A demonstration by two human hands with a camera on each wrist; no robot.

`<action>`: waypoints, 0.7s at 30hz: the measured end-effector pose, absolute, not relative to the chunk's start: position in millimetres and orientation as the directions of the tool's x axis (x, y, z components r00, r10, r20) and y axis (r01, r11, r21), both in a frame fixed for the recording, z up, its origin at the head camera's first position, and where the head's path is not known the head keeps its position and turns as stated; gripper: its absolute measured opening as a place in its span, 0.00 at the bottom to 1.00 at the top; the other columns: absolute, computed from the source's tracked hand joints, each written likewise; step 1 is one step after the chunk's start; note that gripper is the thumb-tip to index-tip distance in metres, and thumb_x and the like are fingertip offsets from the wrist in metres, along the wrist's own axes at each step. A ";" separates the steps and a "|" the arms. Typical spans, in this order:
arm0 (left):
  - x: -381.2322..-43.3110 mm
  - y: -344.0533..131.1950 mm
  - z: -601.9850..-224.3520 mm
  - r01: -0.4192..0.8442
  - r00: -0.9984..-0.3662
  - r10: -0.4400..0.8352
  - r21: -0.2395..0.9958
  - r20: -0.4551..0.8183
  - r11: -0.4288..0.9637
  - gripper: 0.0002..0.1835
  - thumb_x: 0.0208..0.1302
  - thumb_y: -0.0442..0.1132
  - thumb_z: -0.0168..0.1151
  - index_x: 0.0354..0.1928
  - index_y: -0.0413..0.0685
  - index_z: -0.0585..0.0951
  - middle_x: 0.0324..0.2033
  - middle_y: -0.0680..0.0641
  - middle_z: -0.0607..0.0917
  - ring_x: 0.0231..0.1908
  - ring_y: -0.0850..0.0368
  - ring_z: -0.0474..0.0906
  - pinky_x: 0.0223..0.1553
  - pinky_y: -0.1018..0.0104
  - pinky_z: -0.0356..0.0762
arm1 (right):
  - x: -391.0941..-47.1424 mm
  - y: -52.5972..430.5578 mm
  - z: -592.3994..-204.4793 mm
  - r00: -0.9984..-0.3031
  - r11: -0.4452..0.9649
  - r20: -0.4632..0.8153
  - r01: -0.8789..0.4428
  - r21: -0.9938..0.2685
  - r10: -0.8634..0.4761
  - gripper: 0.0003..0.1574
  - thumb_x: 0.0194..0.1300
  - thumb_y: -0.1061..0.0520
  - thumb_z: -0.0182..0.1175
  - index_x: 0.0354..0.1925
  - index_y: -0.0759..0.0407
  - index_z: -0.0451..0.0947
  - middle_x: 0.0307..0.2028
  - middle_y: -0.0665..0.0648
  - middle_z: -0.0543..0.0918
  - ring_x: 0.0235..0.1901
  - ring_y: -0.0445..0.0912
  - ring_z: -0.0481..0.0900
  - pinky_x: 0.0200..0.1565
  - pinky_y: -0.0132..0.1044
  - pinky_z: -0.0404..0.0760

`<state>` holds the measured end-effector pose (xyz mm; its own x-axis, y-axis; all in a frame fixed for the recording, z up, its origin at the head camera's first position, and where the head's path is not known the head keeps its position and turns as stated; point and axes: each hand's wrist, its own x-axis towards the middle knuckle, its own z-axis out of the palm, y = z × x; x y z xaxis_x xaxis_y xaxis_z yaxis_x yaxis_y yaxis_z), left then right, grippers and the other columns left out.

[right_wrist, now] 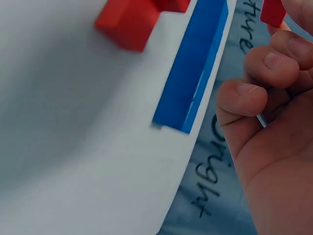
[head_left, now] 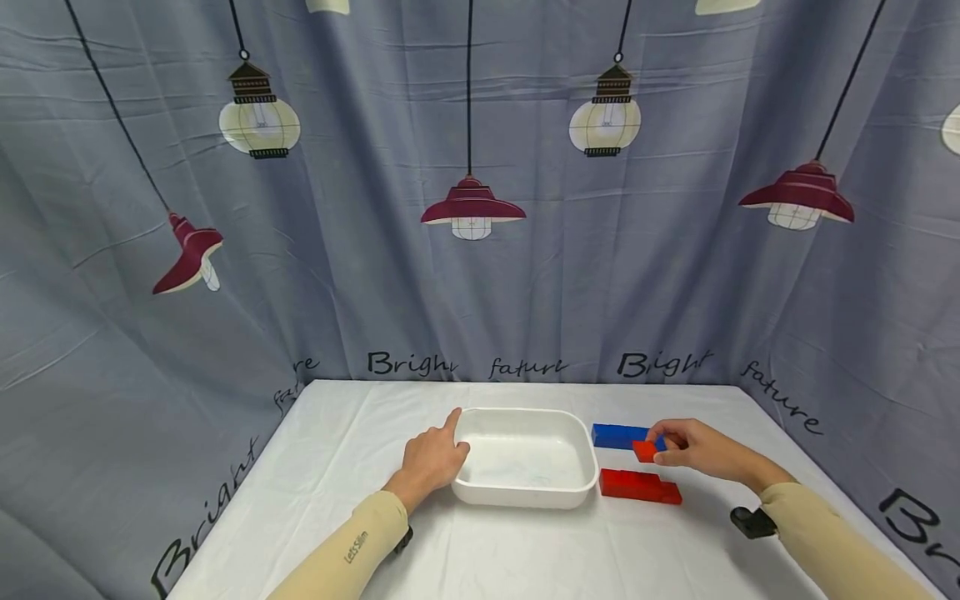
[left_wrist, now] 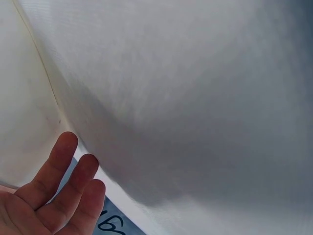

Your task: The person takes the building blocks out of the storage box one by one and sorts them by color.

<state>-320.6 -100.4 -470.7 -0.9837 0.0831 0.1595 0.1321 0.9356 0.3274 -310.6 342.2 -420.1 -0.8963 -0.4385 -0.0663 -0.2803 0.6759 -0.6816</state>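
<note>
My left hand (head_left: 432,460) rests at the left rim of a white plastic tray (head_left: 525,500), its index finger pointing forward along the edge. In the left wrist view, three fairly straight fingers (left_wrist: 63,152) lie beside the tray's pale wall. Right of the tray, my right hand (head_left: 693,448) pinches a small red block (head_left: 643,451) between thumb and fingers. That block is held over a long blue block (head_left: 618,436) and partly covers it in the head view. Nearer to me lies a red block shape (head_left: 637,486) with a stepped right end.
A white cloth covers the table (head_left: 480,554). Behind and around it hangs a grey-blue curtain (head_left: 375,275) printed with lamps and lettering. Dark wrist devices (head_left: 752,522) sit under both sleeves.
</note>
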 end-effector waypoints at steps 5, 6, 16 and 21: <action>-320.1 -102.0 -470.0 0.139 -0.983 0.089 0.330 0.161 0.934 0.35 0.68 0.50 0.54 0.76 0.53 0.63 0.38 0.39 0.88 0.31 0.47 0.82 0.34 0.49 0.78 | -307.0 361.0 -429.1 -0.889 0.655 -0.064 -0.283 -0.701 -0.453 0.19 0.68 0.55 0.64 0.51 0.65 0.76 0.24 0.51 0.67 0.25 0.42 0.68 0.27 0.33 0.67; -320.1 -102.4 -469.7 0.138 -0.983 0.088 0.329 0.164 0.934 0.35 0.68 0.50 0.54 0.76 0.53 0.63 0.38 0.39 0.88 0.31 0.46 0.82 0.35 0.49 0.78 | -306.5 364.2 -431.0 -0.889 0.654 -0.065 -0.283 -0.702 -0.453 0.19 0.68 0.55 0.64 0.52 0.65 0.75 0.25 0.51 0.67 0.25 0.42 0.68 0.27 0.33 0.67; -322.6 -101.1 -469.2 0.132 -0.984 0.086 0.322 0.153 0.937 0.35 0.68 0.51 0.54 0.77 0.55 0.62 0.41 0.38 0.88 0.34 0.44 0.84 0.36 0.48 0.78 | -295.0 392.3 -455.8 -0.898 0.617 -0.106 -0.204 -0.760 -0.427 0.19 0.68 0.58 0.63 0.52 0.68 0.74 0.25 0.51 0.67 0.21 0.41 0.66 0.23 0.33 0.65; -323.0 -101.8 -470.8 0.128 -0.986 0.085 0.328 0.145 0.936 0.36 0.69 0.51 0.54 0.77 0.55 0.61 0.41 0.39 0.88 0.33 0.46 0.83 0.35 0.49 0.78 | -293.3 400.8 -464.4 -0.914 0.635 -0.122 -0.168 -0.754 -0.387 0.20 0.67 0.58 0.65 0.51 0.68 0.74 0.25 0.52 0.67 0.21 0.41 0.66 0.23 0.32 0.65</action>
